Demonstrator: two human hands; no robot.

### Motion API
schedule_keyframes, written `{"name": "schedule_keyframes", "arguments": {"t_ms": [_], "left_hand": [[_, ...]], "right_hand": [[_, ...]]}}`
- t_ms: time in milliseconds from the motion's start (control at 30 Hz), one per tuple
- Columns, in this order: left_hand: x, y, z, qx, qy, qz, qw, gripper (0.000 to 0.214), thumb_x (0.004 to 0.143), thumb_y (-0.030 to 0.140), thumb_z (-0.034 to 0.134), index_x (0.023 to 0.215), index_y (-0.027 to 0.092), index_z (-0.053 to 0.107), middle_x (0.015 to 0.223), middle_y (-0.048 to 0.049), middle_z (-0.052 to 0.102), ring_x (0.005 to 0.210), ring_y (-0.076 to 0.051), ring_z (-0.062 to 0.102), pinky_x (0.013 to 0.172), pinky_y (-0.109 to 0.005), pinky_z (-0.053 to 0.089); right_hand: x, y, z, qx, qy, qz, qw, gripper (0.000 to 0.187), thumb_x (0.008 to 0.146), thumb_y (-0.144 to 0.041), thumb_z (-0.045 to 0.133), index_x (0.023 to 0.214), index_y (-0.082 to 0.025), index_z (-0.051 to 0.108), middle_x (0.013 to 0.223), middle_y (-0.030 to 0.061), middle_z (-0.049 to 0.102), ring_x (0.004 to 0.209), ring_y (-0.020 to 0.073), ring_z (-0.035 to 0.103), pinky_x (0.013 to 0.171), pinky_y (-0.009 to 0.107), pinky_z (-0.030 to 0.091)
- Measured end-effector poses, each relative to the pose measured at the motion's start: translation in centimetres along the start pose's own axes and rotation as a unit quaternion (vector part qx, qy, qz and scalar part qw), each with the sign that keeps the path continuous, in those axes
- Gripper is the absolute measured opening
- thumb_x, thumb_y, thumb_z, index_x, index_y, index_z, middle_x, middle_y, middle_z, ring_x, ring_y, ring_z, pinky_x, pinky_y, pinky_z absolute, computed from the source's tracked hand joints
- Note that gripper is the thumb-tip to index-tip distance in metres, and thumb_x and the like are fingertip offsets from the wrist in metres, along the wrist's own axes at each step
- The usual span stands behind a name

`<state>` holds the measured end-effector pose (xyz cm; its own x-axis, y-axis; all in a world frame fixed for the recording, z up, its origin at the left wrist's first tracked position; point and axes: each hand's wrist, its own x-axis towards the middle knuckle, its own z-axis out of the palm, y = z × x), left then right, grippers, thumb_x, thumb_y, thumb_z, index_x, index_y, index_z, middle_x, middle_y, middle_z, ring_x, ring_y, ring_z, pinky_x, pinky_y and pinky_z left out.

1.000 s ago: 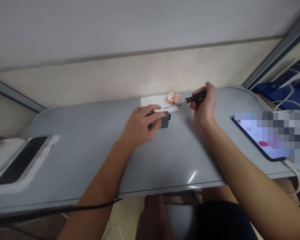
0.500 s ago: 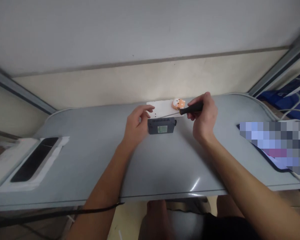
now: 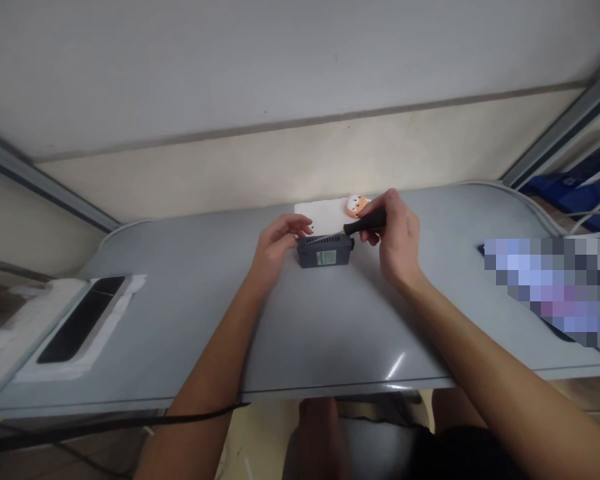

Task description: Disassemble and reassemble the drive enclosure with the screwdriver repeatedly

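Observation:
A small dark grey box [image 3: 325,252] with vent slots and a pale label stands on its edge at the middle of the grey table [image 3: 330,320]. My left hand [image 3: 275,245] curls against the box's left end and steadies it. My right hand [image 3: 395,241] is closed round the black handle of a screwdriver [image 3: 360,225], whose thin shaft slants down-left to the top of the box. Just behind lie a white sheet [image 3: 325,215] and a small orange figure [image 3: 357,204].
A black phone [image 3: 80,319] rests on white foam at the table's left. At the right edge lies a blurred screen [image 3: 555,287], with white cables and a blue box [image 3: 575,193] beyond. A black cord [image 3: 130,421] runs along the front edge. A wall stands close behind.
The box was turned from lying under my left hand to standing on edge. My right hand brought the screwdriver leftward until its tip reached the box's top.

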<state>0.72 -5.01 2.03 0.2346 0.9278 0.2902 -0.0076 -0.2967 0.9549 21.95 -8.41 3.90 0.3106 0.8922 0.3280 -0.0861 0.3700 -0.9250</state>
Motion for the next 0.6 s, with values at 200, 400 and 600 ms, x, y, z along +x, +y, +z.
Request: {"name": "schedule_keyframes", "arguments": {"t_ms": [200,400,600], "left_hand": [[0.0,-0.5,-0.1,0.002,-0.034,-0.015,0.999,0.037,0.072,0.019,0.061,0.105,0.023,0.078,0.100,-0.0030,0.074,0.102,-0.024,0.065,0.095,-0.038,0.048],[0.1,-1.4,-0.2,-0.009,-0.050,-0.016,0.999,0.036,0.077,0.022,0.060,0.107,0.024,0.080,0.104,-0.0034,0.075,0.108,-0.025,0.065,0.099,-0.038,0.046],[0.0,-1.4,-0.5,-0.007,-0.050,-0.029,0.998,0.037,0.077,0.021,0.060,0.108,0.025,0.079,0.107,-0.0031,0.075,0.110,-0.025,0.066,0.099,-0.037,0.047]], "right_hand": [[0.1,0.1,-0.1,-0.014,-0.006,0.002,1.000,0.060,0.100,-0.074,0.049,0.075,-0.022,0.065,0.056,-0.0013,0.054,0.051,0.0122,0.053,0.050,0.027,0.040],[0.2,0.2,-0.1,-0.021,-0.006,-0.001,1.000,0.059,0.102,-0.072,0.047,0.076,-0.022,0.065,0.056,-0.0013,0.055,0.051,0.0125,0.053,0.051,0.027,0.040],[0.1,-0.2,-0.1,-0.020,-0.012,0.006,1.000,0.057,0.104,-0.069,0.046,0.074,-0.023,0.064,0.054,-0.0017,0.054,0.051,0.0122,0.052,0.052,0.027,0.040]]}}
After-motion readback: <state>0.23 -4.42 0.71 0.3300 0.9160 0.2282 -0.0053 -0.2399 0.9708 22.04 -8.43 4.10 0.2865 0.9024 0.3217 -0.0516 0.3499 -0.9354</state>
